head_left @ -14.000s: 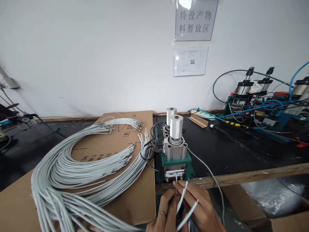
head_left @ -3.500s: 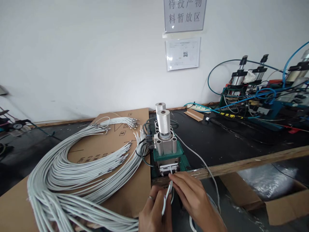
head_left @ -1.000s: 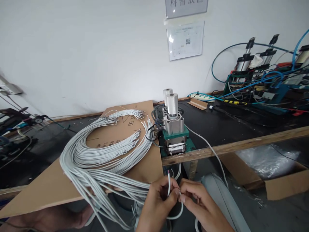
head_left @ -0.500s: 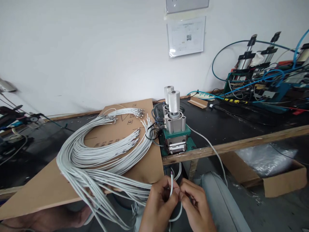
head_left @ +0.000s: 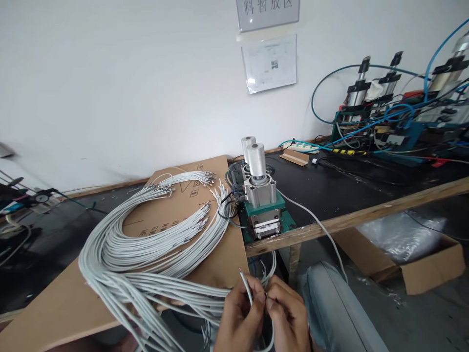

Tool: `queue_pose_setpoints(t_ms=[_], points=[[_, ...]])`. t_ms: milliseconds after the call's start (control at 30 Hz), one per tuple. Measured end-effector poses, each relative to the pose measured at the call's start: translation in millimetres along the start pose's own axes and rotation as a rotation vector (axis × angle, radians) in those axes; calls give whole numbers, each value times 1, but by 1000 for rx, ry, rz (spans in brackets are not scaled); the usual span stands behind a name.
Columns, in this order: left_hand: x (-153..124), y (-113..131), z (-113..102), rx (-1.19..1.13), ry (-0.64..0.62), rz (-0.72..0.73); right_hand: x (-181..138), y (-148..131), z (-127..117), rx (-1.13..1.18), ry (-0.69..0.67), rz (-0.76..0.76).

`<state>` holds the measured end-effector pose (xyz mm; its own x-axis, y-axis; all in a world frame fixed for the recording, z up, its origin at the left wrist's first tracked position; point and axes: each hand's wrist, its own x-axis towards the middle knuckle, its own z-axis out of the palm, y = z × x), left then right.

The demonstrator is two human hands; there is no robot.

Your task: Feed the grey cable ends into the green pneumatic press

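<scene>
My left hand (head_left: 238, 320) and my right hand (head_left: 287, 315) meet below the bench edge, both pinched on the end of a thin white cable (head_left: 246, 286) whose tip sticks up between them. A big looped bundle of grey-white cables (head_left: 139, 254) lies on a cardboard sheet (head_left: 220, 254) to the left and trails down toward my left hand. A small pneumatic press (head_left: 262, 208) with a green base and silver cylinders stands at the bench edge, just above my hands.
More pneumatic machines with blue hoses (head_left: 388, 122) crowd the back right of the black bench (head_left: 337, 190). An open cardboard box with plastic film (head_left: 410, 254) sits on the floor at right. My trouser leg (head_left: 337, 308) shows beside my right hand.
Since 3.5 s ago my hands pulled the cable back from the press mouth to below the bench edge. In the last second they stayed together, still working the cable end.
</scene>
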<state>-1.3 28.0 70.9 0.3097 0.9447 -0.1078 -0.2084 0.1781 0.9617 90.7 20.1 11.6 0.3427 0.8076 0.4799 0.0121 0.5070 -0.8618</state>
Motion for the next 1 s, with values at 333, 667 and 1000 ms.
queue_pose_setpoints(t_ms=[333, 667, 1000], points=[[3, -9, 1, 1, 33, 47, 2, 0, 2, 74, 42, 81], [5, -11, 4, 120, 90, 120, 12, -3, -3, 263, -42, 291], [-4, -6, 6, 234, 64, 106, 5, -5, -6, 306, -74, 375]])
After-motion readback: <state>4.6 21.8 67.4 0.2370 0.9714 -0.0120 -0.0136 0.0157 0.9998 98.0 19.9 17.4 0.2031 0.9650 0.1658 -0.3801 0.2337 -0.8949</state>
